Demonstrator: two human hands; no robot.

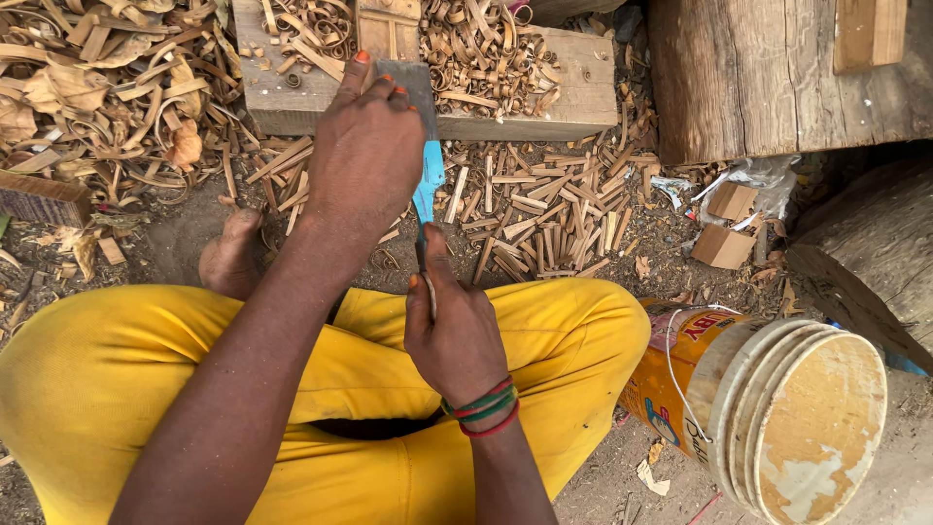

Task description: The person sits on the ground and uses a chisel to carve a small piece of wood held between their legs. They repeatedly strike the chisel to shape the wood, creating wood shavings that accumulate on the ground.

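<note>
**On the ground, a blade worked close to bare fingers**

Across the wooden block [544, 97], the person in yellow trousers [146, 389] presses the left hand [364, 156] down over the flat back of a blue-handled chopping blade [426, 180], while the right hand [452, 335] is closed round its handle. A slip could likely drive the edge toward fingers or the bare foot [231, 258] just beside it. Curled shavings [126, 87] and cut sticks [544, 209] crowd the block; a tipped yellow bucket [768, 408] lies near the right knee.
</note>
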